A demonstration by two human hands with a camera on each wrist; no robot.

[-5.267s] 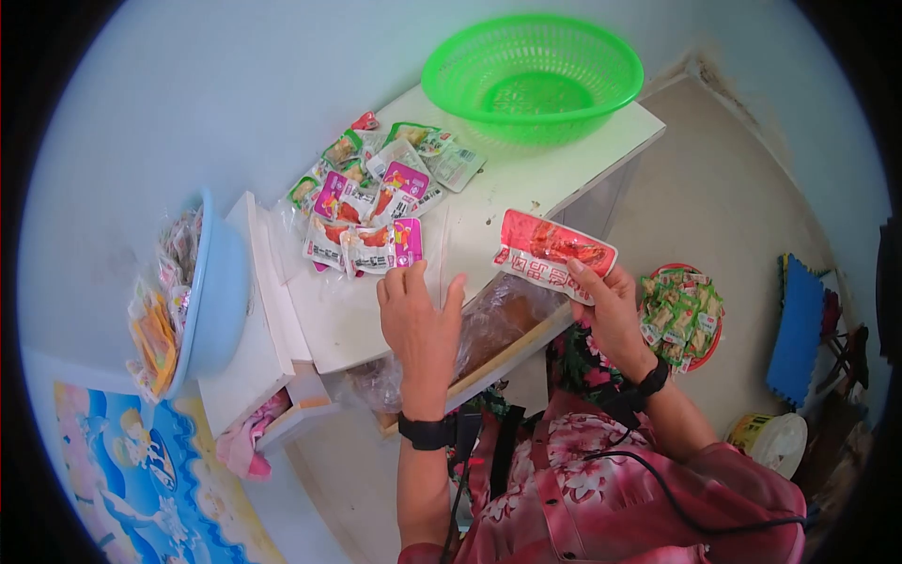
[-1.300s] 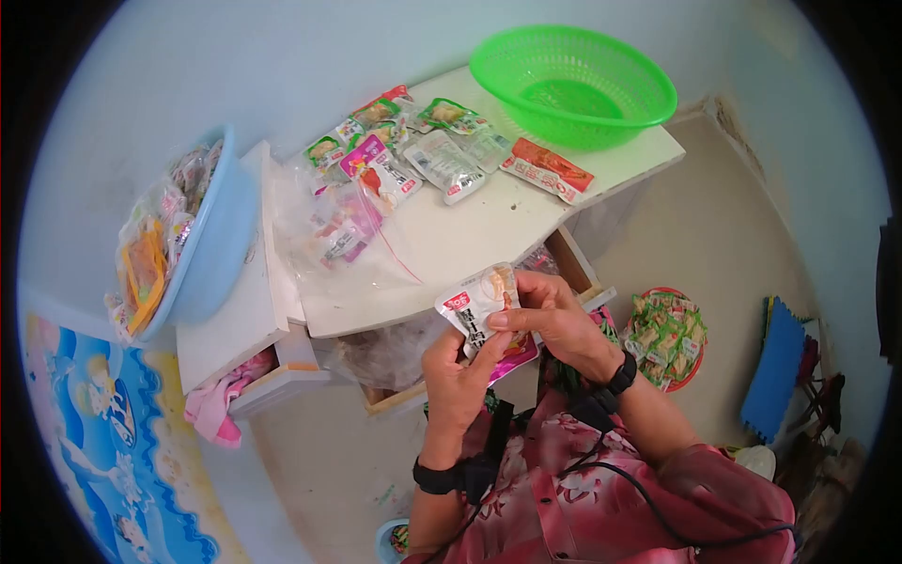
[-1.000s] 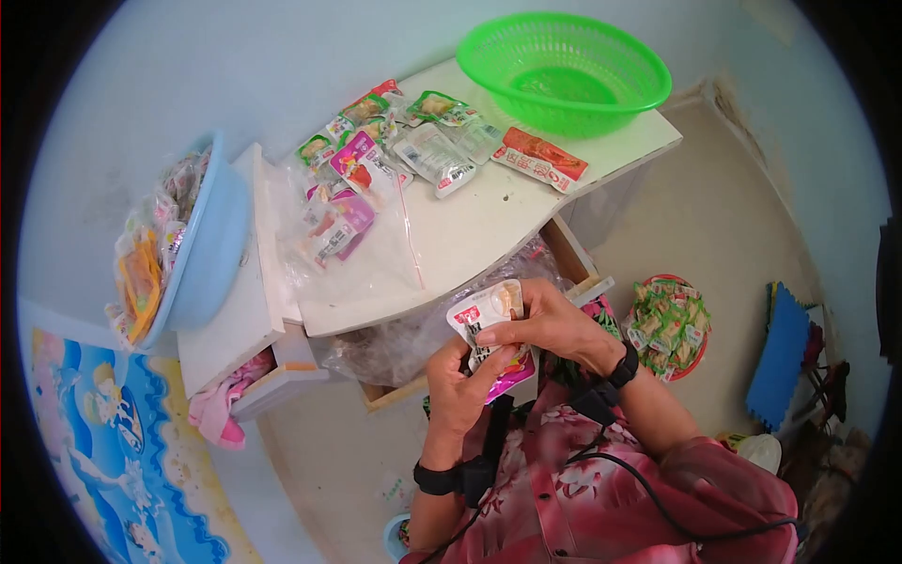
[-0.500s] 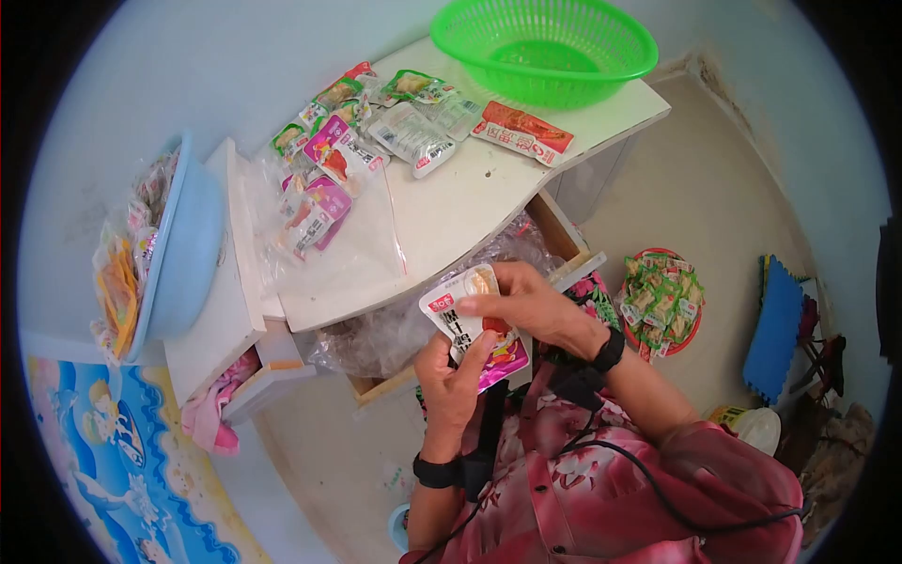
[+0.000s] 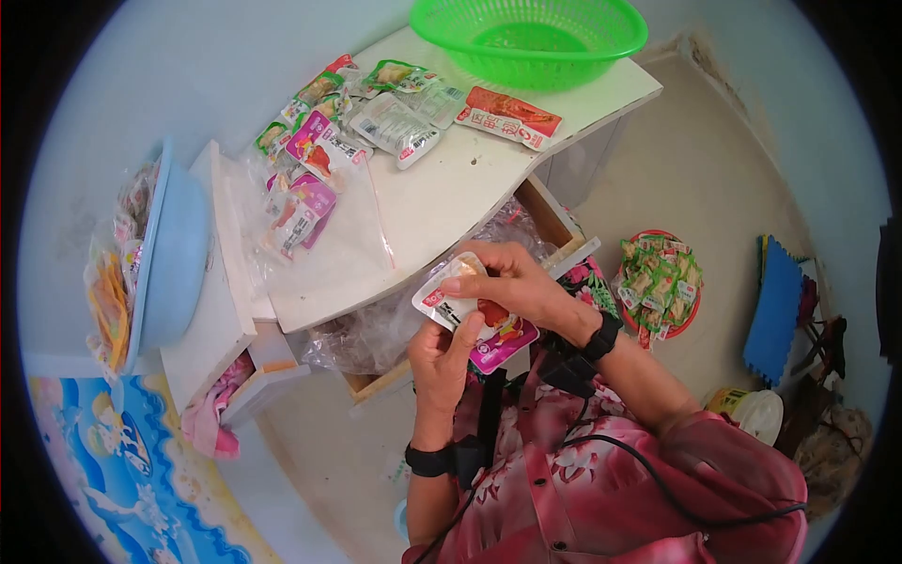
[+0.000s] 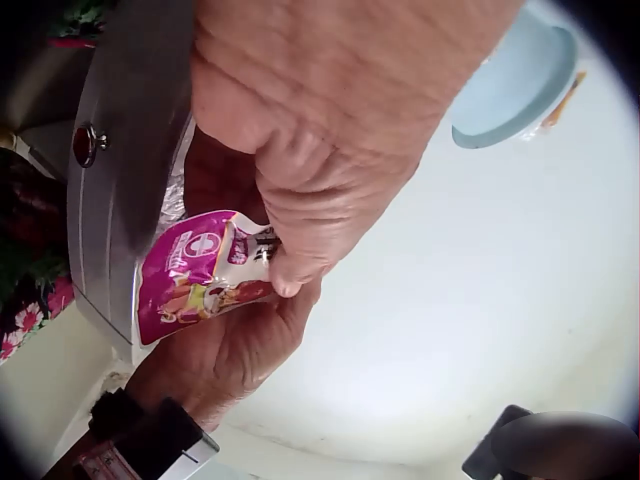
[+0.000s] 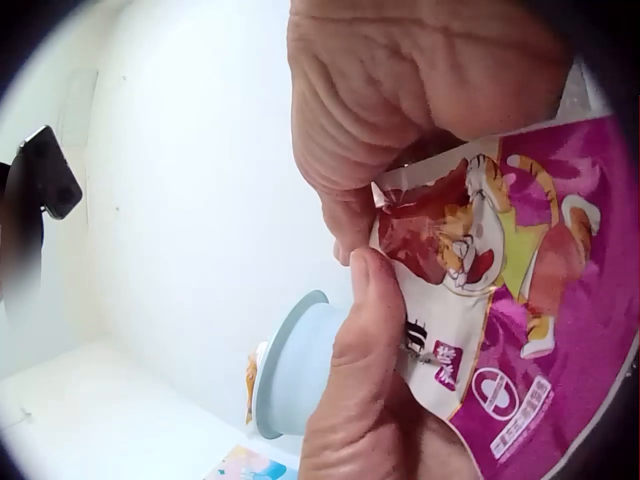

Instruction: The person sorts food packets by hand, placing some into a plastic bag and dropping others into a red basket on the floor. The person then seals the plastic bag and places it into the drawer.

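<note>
Both hands hold one purple-and-white snack packet [image 5: 505, 346] in front of the table's edge. My left hand [image 5: 438, 368] pinches its left side, thumb on the front. From the right, my right hand [image 5: 531, 289] grips the upper part, with its thumb across the printed face. In the right wrist view, the packet [image 7: 540, 230] shows a cartoon tiger, and the two thumb tips meet at its edge. The left wrist view shows the purple end of the packet [image 6: 185, 270] sticking out between the hands. Fingers behind the packet are hidden.
On the white table [image 5: 432, 202] lie several snack packets [image 5: 324, 150], a clear plastic bag [image 5: 352, 230] and a red packet [image 5: 510, 117]. A green basket [image 5: 531, 70] stands behind. Below is an open drawer [image 5: 554, 221]; a blue basin [image 5: 178, 254] stands left, a red basket [image 5: 693, 305] on the floor.
The red packet, earlier in the right hand, now lies on the table. Both hands have come together on the purple-and-white packet, and the right thumb has shifted over its front.
</note>
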